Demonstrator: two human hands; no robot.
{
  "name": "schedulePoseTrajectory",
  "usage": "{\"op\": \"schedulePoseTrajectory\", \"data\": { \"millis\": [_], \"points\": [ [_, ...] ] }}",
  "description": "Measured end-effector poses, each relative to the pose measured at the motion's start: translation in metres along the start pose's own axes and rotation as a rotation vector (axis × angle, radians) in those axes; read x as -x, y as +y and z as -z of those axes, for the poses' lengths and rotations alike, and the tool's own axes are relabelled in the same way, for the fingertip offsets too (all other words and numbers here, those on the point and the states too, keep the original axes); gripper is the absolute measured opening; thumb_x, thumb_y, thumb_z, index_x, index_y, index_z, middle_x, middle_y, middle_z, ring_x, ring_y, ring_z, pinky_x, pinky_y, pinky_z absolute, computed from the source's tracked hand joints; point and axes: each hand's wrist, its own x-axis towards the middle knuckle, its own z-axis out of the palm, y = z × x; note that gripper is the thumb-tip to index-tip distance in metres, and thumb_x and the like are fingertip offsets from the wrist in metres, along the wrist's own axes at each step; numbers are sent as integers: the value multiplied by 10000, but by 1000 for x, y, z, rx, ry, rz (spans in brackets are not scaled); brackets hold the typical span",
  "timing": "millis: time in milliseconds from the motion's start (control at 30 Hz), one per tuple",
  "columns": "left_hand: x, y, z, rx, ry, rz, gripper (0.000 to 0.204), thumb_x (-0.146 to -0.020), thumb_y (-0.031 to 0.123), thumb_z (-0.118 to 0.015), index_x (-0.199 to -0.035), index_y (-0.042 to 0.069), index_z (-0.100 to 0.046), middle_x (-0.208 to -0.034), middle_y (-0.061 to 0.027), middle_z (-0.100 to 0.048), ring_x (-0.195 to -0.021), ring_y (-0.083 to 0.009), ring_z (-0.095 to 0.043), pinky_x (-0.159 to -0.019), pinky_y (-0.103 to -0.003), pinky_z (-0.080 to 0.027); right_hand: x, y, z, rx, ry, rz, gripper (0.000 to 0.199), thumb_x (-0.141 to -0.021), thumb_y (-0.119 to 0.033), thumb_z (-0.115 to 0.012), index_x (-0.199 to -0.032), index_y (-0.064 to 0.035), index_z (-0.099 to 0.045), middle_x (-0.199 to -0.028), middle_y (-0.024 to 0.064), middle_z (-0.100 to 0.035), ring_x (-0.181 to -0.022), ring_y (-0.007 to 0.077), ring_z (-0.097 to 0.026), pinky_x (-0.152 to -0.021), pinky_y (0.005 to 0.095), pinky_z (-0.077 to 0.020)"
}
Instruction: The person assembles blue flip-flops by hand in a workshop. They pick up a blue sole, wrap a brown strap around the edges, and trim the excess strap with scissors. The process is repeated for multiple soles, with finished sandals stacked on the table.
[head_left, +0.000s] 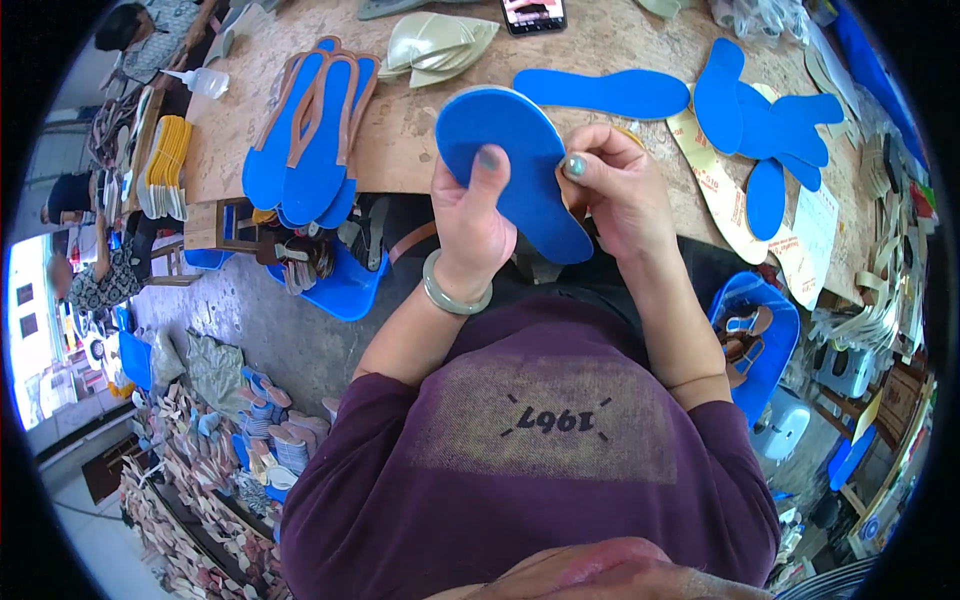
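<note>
A blue insole (515, 130) with a pale edge is held up over the front edge of the table. My left hand (470, 215) is closed on it, the thumb pressed on its blue face and the fingers hidden behind. At the insole's right edge, my right hand (630, 190) pinches a brown strap (572, 192) between thumb and fingers. Part of the strap runs behind the insole, so how it is joined there is hidden. To the left lie several blue insoles with brown straps (318, 140), overlapping in a pile. Beyond the held piece rests a plain blue insole (610, 92).
More blue insoles (765, 125) lie fanned at the right of the wooden table (410, 135), near printed sheets (715, 185). A squeeze bottle (205, 82), cream pieces (440, 45) and a phone (533, 14) are also on it. Blue bins (345, 290) with shoe parts stand below.
</note>
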Motion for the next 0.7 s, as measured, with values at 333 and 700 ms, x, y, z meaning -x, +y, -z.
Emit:
{"op": "schedulePoseTrajectory", "data": {
  "millis": [333, 700],
  "points": [
    [3, 30, 2, -530, -229, 104, 341, -911, 193, -623, -1184, 10, -530, -1084, -44, -564, -992, -129, -552, -858, -251, -442, 3, -18, 3, 750, -133, 238, 109, -817, -88, -693, -891, -10, -708, -818, 28, -600, -726, 99, -562, -623, 218, -451],
    [-5, 6, 5, -46, -151, 158, 514, -990, 362, -430, -1323, -28, -402, -1346, -178, -478, -1233, -251, -475, -1037, -394, -375, -1, 20, -13, 524, 87, 116, 284, -900, -120, -627, -1154, 6, -631, -989, 34, -645, -870, 70, -578, -747, 195, -464]
  ]
}}
